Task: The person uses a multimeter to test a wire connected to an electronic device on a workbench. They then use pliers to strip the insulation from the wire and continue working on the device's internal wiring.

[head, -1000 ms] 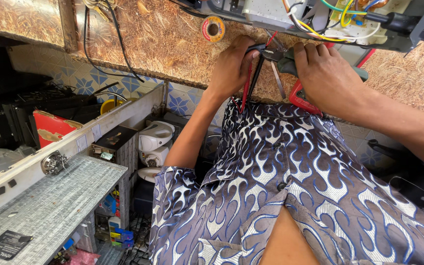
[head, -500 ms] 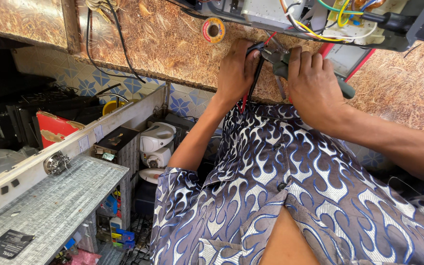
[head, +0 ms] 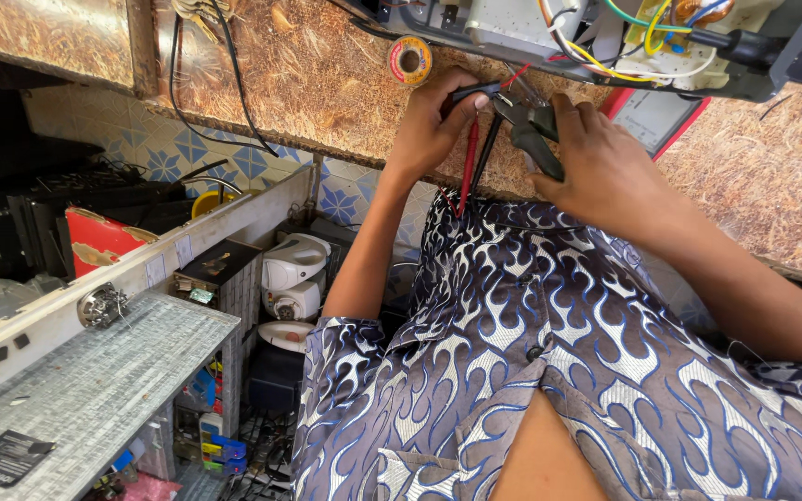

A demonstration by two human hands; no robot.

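Looking down at a cluttered workbench (head: pixel 791 195) of speckled brown board, described from 9 o'clock round to 3 o'clock.

At 9 o'clock: red box (head: pixel 95 243) behind a white rail; grey shelf (head: pixel 85 380) below, toward 8 o'clock. At 7 o'clock, under the bench: white appliance (head: pixel 291 278) among small clutter.

At 12 o'clock: tape roll (head: pixel 409 61), lying flat on the bench just beside the opened device (head: pixel 549 23), with yellow, green and white wires (head: pixel 638 28) spilling from its edge.

Just below, slightly left of 12 o'clock: left hand (head: pixel 433 130), fingers closed on the probes (head: pixel 472 148), one red and one black lead held together, tips toward the device, cords trailing down toward the patterned shirt (head: pixel 549 353).

At 1 o'clock: right hand (head: pixel 605 172), clamped round the dark handles of the pliers (head: pixel 533 130); nose of the tool pointing at the probe tips, touching or just short of them — cannot tell which. Red-edged meter (head: pixel 656 116) partly hidden beyond the knuckles.

Risks, as judged: metal nose bridging both probe tips or bare conductors, through crowding in so small a space; loose wires snagged and pulled by either tool; probes slipping from a one-handed pinch; cords dragged by the forearm.
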